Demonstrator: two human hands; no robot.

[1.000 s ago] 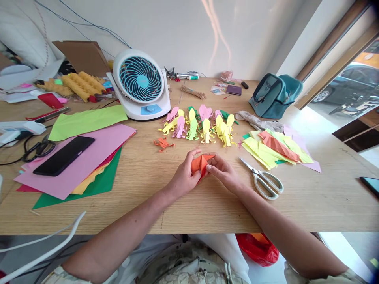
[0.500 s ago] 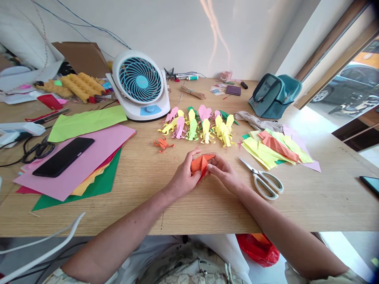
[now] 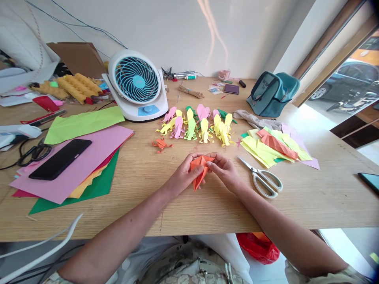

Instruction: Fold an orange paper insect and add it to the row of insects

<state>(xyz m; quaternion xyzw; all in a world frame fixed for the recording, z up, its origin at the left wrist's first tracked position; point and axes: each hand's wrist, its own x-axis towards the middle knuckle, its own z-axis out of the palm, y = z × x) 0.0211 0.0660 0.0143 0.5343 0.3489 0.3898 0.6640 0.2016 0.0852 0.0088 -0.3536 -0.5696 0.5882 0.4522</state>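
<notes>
Between my two hands is a piece of folded orange paper point(image 3: 199, 180), creased into a kite-like shape that points toward me. My left hand point(image 3: 186, 172) grips its left side, thumb lying across the front. At its upper right, my right hand point(image 3: 221, 167) pinches the edge between thumb and fingers. Some fingertips are hidden behind the paper. Just beyond my hands stand several folded paper figures point(image 3: 204, 130) in pink, yellow and green. A small orange paper figure point(image 3: 161, 145) with thin legs lies to their left. White-handled scissors point(image 3: 266, 182) rest right of my right hand.
On the left, a black phone point(image 3: 60, 159) lies on stacked coloured paper point(image 3: 108, 144), with black scissors point(image 3: 34, 154) beside it. A white fan point(image 3: 137, 85) stands behind. At right are loose paper scraps point(image 3: 260, 152), a grey cloth point(image 3: 257, 119) and a teal bag point(image 3: 271, 94).
The orange paper has been turned and opened out, so its long point now shows toward me. My left thumb has moved onto its front. The whole view has shifted slightly.
</notes>
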